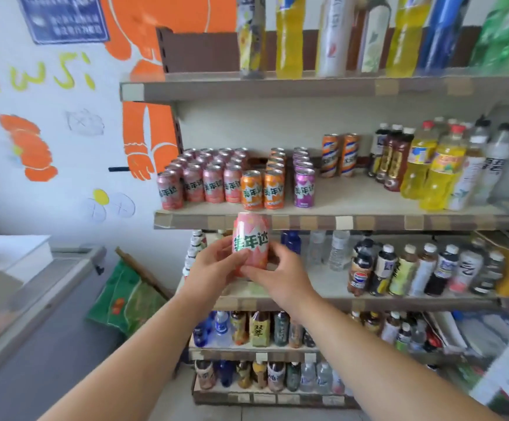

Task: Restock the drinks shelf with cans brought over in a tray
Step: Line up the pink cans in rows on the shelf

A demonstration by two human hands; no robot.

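head view: you're at the placing step. both hands hold one pink can [249, 241] upright, the left hand [213, 268] wrapped round its left side and the right hand [280, 278] pinching its lower right. the can hangs just in front of the drinks shelf [368, 221], its top level with the front lip. the tray is not in view. next, i'd judge, you lift the can over the lip and set it with the pink rows [207, 177] at the left. those rows already reach the front edge, so room looks tight and a nudge could topple neighbours. orange cans [262, 189] and purple cans [304, 186] stand just beside them. yellow bottles [429, 168] crowd the right, and the widest gap lies right of the purple cans.
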